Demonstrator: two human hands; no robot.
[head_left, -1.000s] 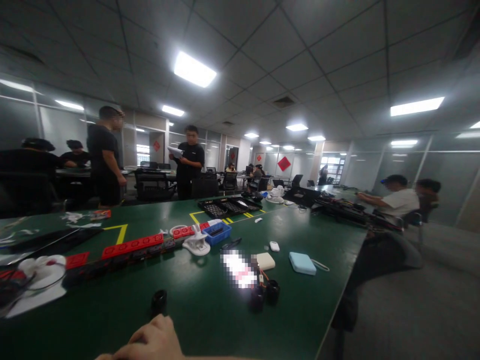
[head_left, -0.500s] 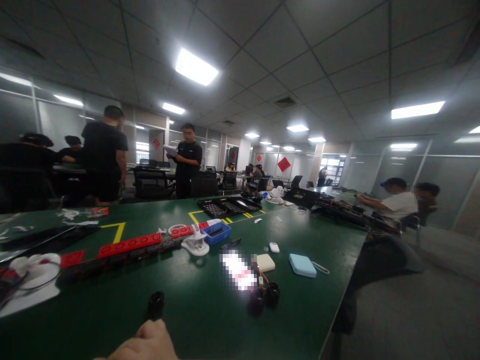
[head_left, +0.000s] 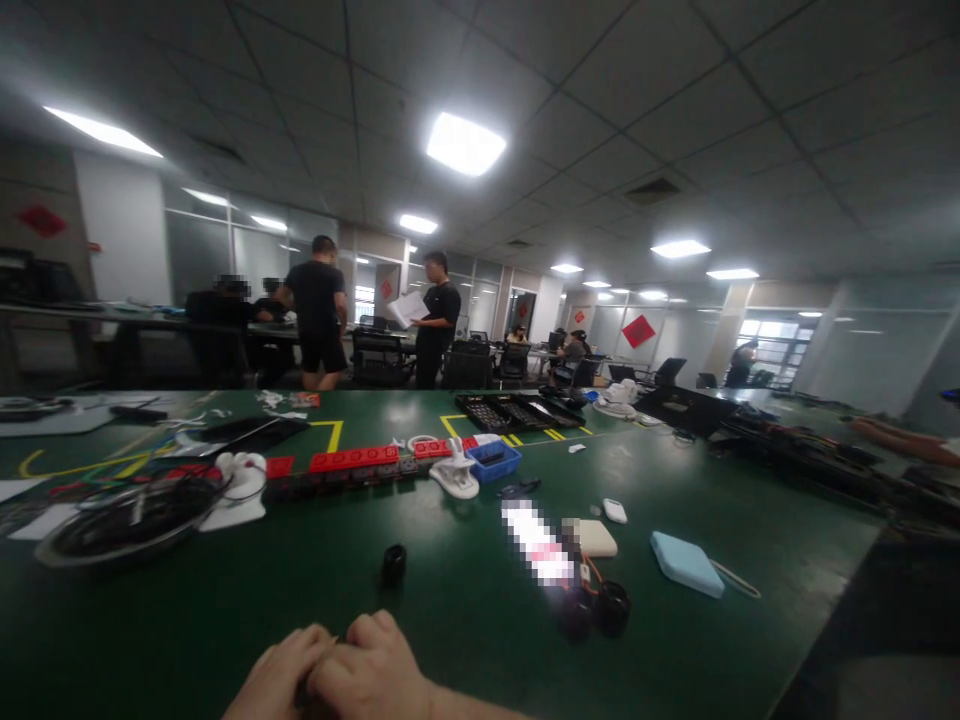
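Observation:
Both of my hands are together low in view, over the near part of the green table (head_left: pixel 712 640). My left hand (head_left: pixel 281 672) is curled closed, its knuckles up. Against it rests my right hand (head_left: pixel 371 662), also closed, with its forearm coming in from the lower right. A dark patch shows between the hands, but what they hold, if anything, is hidden. Just beyond the fingers a small black cylindrical part (head_left: pixel 394 566) stands on the table, apart from both hands.
A lit phone (head_left: pixel 536 542), a cream box (head_left: pixel 596 538), a white earbud case (head_left: pixel 615 511) and a light-blue case (head_left: pixel 686 563) lie to the right. Further back are a red power strip (head_left: pixel 356 457), a blue bin (head_left: pixel 495 460) and a cable coil (head_left: pixel 135 515). People stand beyond.
My view has turned left, so the table things appear further right. Only one hand showed before; now both are together. The black cylindrical part seems to have stayed in place.

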